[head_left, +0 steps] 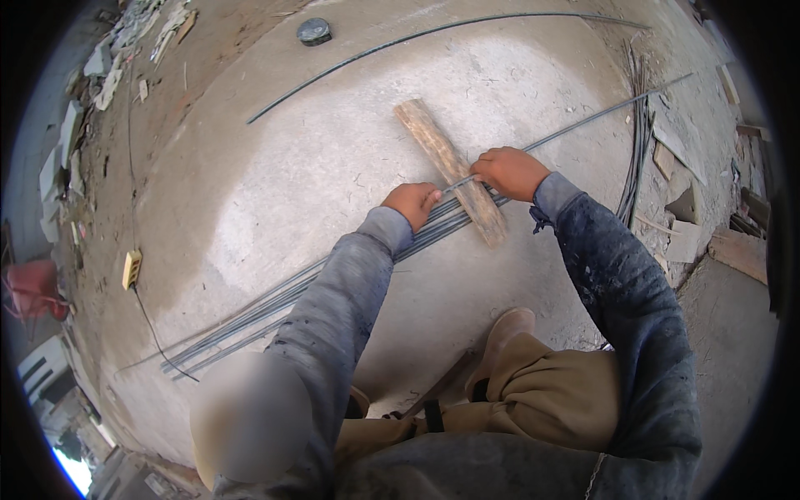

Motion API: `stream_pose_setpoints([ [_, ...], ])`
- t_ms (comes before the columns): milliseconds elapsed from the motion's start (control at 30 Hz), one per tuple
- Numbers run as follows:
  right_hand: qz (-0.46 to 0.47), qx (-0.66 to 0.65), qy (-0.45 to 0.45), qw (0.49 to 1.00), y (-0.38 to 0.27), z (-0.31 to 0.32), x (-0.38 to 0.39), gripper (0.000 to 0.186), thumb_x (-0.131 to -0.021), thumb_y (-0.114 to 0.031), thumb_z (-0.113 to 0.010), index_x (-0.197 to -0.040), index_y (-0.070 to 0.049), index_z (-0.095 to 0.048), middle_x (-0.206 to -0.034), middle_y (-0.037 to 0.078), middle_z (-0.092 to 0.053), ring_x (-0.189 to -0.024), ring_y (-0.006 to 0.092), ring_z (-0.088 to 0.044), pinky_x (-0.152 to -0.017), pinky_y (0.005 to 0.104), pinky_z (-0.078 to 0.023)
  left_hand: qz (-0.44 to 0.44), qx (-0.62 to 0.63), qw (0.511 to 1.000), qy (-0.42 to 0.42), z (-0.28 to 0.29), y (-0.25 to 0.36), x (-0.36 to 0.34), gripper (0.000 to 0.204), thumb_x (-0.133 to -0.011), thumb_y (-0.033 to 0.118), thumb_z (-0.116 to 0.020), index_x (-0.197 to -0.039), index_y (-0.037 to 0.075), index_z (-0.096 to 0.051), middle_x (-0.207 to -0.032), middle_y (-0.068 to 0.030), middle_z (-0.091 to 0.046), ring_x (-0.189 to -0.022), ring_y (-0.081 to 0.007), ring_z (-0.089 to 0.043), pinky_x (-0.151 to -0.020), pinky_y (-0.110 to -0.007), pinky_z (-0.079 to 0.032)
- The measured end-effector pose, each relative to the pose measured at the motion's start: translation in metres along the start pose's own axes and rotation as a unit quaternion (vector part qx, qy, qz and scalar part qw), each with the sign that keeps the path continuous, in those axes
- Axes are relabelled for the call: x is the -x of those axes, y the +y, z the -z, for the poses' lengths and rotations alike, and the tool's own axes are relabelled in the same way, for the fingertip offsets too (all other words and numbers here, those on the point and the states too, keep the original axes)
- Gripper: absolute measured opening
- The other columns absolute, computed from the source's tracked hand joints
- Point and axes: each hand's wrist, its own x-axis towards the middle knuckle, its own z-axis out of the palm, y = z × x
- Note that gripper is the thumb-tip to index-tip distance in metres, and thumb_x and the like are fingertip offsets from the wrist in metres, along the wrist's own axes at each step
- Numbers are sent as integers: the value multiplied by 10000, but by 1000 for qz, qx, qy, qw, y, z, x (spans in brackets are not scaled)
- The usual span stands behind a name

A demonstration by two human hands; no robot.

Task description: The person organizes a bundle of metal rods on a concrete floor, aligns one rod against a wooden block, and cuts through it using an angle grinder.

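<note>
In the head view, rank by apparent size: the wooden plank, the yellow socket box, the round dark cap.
1. Wooden plank, clearly largest.
2. Round dark cap and yellow socket box look about alike; fisheye bending makes ranking them unsure.

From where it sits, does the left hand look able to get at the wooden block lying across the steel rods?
Probably yes. The left hand grips the rods just beside the wooden block, with nothing between them. The right hand rests on the block's far side, leaving the near side free.

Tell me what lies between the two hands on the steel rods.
In the head view, the weathered wooden plank lies across the grey steel rods, between the left hand and the right hand.
</note>
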Motion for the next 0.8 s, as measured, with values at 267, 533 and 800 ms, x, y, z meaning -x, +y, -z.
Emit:
stream_pose_setpoints([
  [267, 9, 17, 23, 1000, 1, -4, 3, 171, -907, -215, -538, -996, -82, -598, -901, 89, -637, -899, 274, -601, -846, 401, -430, -11, -73, 997, 19, 3, 9, 4, 265, -945, 278, -487, -985, 53, -621, -856, -183, -642, -828, -364, -610, -742, -429, -482],
  [533, -11, -8, 6, 1000, 1, -5, 2, 191, -912, -208, -543, -1039, -74, -593, -956, 90, -643, -946, 269, -593, -895, 389, -408, 0, -85, 996, 26, 7, 11, 3, 260, -931, 267, -502, -998, 66, -653, -864, -179, -658, -821, -360, -621, -738, -433, -491],
  [800, -3, -5, 38, 999, 5, -11, 4, 197, -913, -247, -530, -975, -74, -602, -905, 84, -634, -932, 261, -591, -874, 390, -406, 1, -182, 978, 101, -13, 14, 6, 209, -910, 254, -529, -959, 101, -664, -789, -126, -659, -752, -313, -640, -673, -413, -509],
])
